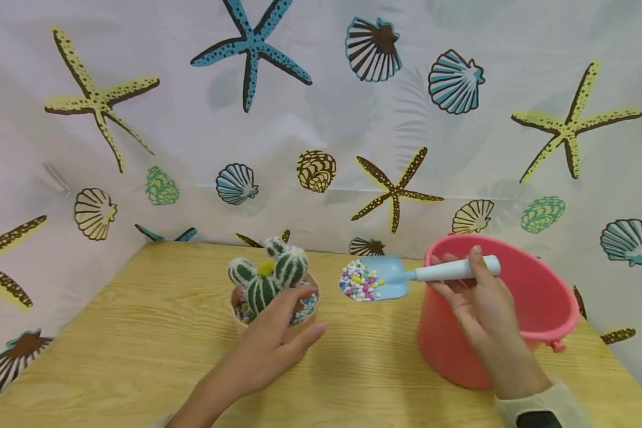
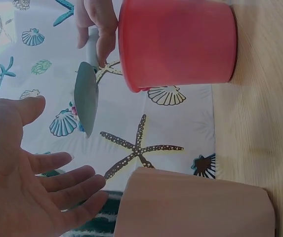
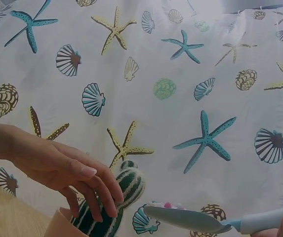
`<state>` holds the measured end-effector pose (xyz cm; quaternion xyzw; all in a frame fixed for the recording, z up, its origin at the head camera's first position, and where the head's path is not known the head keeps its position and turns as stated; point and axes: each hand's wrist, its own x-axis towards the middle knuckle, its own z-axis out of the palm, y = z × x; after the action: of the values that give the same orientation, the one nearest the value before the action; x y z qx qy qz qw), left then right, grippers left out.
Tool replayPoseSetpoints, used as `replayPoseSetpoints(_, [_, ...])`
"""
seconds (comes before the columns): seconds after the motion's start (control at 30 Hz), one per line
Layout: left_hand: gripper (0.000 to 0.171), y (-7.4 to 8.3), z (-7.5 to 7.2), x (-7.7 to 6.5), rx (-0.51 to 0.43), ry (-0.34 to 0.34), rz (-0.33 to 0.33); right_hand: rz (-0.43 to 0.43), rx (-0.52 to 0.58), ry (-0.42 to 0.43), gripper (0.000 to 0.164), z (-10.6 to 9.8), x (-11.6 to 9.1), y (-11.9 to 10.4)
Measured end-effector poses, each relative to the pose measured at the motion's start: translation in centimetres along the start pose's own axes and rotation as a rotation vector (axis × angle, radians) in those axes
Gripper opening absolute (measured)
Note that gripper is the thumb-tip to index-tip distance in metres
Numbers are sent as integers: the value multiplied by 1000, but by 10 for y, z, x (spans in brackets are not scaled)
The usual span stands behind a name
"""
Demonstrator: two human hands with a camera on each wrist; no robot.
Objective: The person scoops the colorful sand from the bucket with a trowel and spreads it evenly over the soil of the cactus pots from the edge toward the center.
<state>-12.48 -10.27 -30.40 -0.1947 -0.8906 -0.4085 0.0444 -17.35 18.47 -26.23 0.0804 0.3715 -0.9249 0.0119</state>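
My right hand [image 1: 487, 309] grips the pale handle of a light blue toy shovel [image 1: 393, 276], held level in front of the bucket's rim. Small multicoloured pebbles [image 1: 361, 280] lie in its scoop. To the left, a green-and-white knitted cactus [image 1: 263, 291] with a yellow bit on top stands in a peach pot [image 1: 241, 324], whose surface is covered with similar pebbles. My left hand [image 1: 267, 342] hovers at the pot's near side beside the cactus, fingers loosely extended and holding nothing. In the left wrist view the pot [image 2: 195, 207] sits apart from the left fingers.
A pink bucket [image 1: 452, 339] stands at the right of the wooden table [image 1: 139, 345], close to the right hand; a small knob sticks out from its rim. Behind the table hangs a white curtain [image 1: 321, 125] printed with starfish and shells.
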Motion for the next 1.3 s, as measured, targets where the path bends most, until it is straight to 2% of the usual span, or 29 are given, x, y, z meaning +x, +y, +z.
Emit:
replayPoseSetpoints(0.13, [56, -4, -7, -9, -6, 23, -6, 9, -1, 4, 36, 6, 0, 6])
replayPoseSetpoints(0.5, [50, -18, -26, -29, 14, 112, -57, 14, -72, -25, 35, 22, -1, 22])
replayPoseSetpoints(0.77, [51, -34, -36, -38, 83, 185, -62, 38, -85, -34, 35, 27, -3, 32])
replayPoseSetpoints(0.93, [46, -45, -39, -37, 110, 232, -82, 30, -118, -36, 31, 29, -4, 38])
replayPoseSetpoints(1.03, [54, -51, -41, -35, 119, 214, -147, 24, -136, -42, 30, 30, -5, 41])
replayPoseSetpoints(1.17, [75, -59, -45, -32, 115, 144, -255, 18, -140, -44, 30, 30, -6, 45])
replayPoseSetpoints(1.3, [86, -69, -48, -25, 52, 85, -290, 20, -127, -34, 29, 30, -6, 48])
